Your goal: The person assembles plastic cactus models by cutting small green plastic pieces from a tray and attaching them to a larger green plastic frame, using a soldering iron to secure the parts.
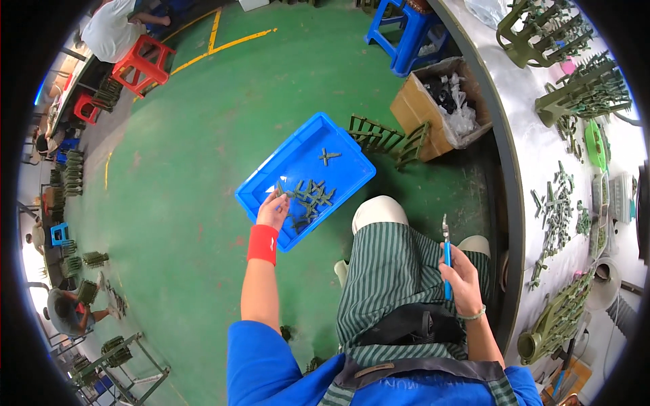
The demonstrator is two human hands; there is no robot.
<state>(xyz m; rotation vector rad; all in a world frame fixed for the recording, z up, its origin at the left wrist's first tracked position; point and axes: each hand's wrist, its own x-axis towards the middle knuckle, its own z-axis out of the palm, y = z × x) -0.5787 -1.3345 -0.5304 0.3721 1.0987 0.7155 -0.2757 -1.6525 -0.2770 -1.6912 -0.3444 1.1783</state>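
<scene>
My left hand [273, 211], with a red wristband [263, 244], is over the near left side of a blue plastic tray [254, 187]. Its fingers are closed around a small green part [280, 188], mostly hidden by them. Several dark green cross-shaped parts [313, 197] are heaped in the tray beside that hand, and a single green cross [328, 157] lies apart toward the far end. My right hand [463, 279] is closed around a slim blue-handled hand tool [447, 260] above my lap, its metal tip pointing away from me.
A metal-topped bench [518, 135] runs along my right, bearing loose green parts [556, 210] and green moulded frames [562, 318]. A cardboard box [423, 122] with plastic bags and a blue stool [405, 40] stand ahead right. A person [112, 30] sits far left by a red stool [142, 66].
</scene>
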